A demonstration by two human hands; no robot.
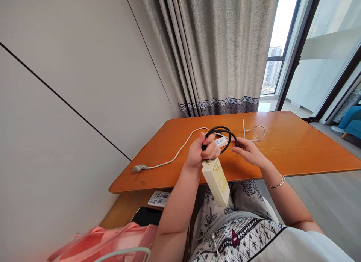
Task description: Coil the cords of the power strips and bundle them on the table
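My left hand (205,149) is closed around a coiled black cable (222,129) above the table's near edge. Below that fist hangs a cream rectangular block (216,182) with a yellowish label, tilted over my lap; it looks like a power strip, though no sockets show. My right hand (248,151) pinches the right side of the cable's loop between thumb and fingers. Behind the loop, partly covered, a small white block with blue marks (221,142) lies on the table. A white cord (180,149) runs left from near it to a plug (139,168).
The orange-brown wooden table (296,145) meets a wall on the left. Another length of white cord (264,132) curls at the back right. Below the table's left edge are a white printed packet (158,198), a black flat item (149,216) and a pink bag (113,243).
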